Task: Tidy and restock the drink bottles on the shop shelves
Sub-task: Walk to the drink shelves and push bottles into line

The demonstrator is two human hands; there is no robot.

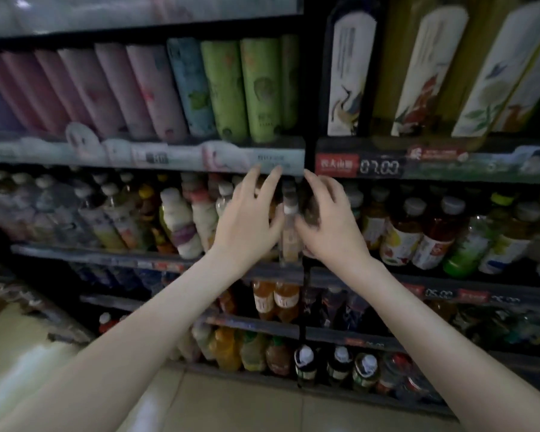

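- Landmark: lit price tag [379, 167] reading 07.00, on a shelf edge.
- Left hand [247, 219]: below and left of the tag. Fingers are straight and spread wide, holding nothing. Fingertips reach the pale shelf strip [200, 157] left of the tag.
- Clear bottle [290, 235]: white cap, upright at the front of the shelf under the tag, down-left of it. It stands between the two hands, with the left thumb just beside it.
- Right hand [328, 226]: below the tag, slightly left. Thumb and fingers curve round a dark bottle [311, 210]. The view is blurred, so it is probably a bottle top; label unreadable.
- Tea bottles [434, 235]: grey caps, in a row below and right of the tag.
- Milky white bottles [178, 222]: well left of the tag, same shelf.
- Tall green bottles [259, 88]: above and left of the tag.
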